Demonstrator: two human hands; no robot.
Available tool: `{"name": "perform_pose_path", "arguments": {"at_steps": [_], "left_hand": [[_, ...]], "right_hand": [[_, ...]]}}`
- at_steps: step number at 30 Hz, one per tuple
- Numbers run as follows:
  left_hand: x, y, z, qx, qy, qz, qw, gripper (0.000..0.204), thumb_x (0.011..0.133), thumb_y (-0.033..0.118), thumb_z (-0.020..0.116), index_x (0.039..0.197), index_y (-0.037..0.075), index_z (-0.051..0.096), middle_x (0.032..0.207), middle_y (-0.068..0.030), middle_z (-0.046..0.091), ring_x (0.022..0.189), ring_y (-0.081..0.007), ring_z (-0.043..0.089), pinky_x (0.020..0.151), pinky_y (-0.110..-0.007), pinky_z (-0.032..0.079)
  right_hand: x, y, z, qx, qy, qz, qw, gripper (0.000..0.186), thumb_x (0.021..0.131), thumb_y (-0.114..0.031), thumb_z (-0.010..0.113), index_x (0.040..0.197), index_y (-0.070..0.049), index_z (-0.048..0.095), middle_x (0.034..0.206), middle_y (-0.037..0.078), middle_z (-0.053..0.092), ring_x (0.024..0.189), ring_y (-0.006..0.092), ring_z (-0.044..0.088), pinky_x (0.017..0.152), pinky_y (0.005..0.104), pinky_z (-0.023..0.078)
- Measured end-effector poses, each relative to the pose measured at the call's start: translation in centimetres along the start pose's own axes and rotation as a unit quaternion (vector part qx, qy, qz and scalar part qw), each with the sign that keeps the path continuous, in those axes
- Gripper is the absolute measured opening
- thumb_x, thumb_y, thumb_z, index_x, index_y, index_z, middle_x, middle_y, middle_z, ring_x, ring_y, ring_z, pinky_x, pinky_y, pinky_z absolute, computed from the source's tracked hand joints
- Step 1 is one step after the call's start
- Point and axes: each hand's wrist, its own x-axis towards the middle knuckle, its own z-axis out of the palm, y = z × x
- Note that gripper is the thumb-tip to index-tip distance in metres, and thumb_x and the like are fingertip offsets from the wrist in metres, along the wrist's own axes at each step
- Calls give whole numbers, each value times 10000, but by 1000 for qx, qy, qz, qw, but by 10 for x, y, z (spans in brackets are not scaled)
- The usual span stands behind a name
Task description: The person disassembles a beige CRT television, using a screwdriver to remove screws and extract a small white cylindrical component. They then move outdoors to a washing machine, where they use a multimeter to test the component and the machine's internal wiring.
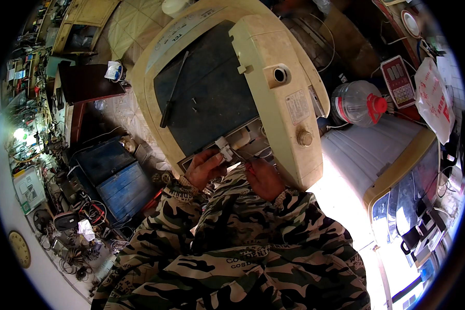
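Camouflage sleeves (163, 219) converge from the lower edge as a person works, wrists bent inward, over an appliance that looks like a washing machine. The left hand (204, 168) pinches a white plastic part (224, 149) between closed fingertips; the right hand (266, 180) curls, half closed, close beside it, though whether it grips a wire or a tool cannot be told. The part is held at the edge of an open bay (247, 135), loose in the fingers. The work appears partway along: the bay exposed, the part unsecured, two screws (194, 104) yet to be driven. Beyond, a screwdriver (174, 89) lies unused across the dark lid (217, 77), beside the cream control console (266, 108) with its knob (305, 138).
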Motion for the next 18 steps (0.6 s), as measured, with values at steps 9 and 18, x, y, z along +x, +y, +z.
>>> {"name": "perform_pose_path", "arguments": {"at_steps": [9,18], "left_hand": [[4,-3,-4,137,11,49,989,365,921,229,704,1128,-58,617,948,-72,670,832,-118,627,702,-295,516],[1,-21,2,345,115,199,910,314,838,136,764,1086,-19,650,887,-110,680,788,-199,664,663,-341,517]], "right_hand": [[3,-2,3,-29,-14,38,999,209,910,-134,571,1013,46,552,924,280,580,888,470,569,764,522,452],[-1,-24,-3,-54,-24,82,995,241,924,-162,567,891,75,596,840,281,623,816,475,606,726,528,472]]}}
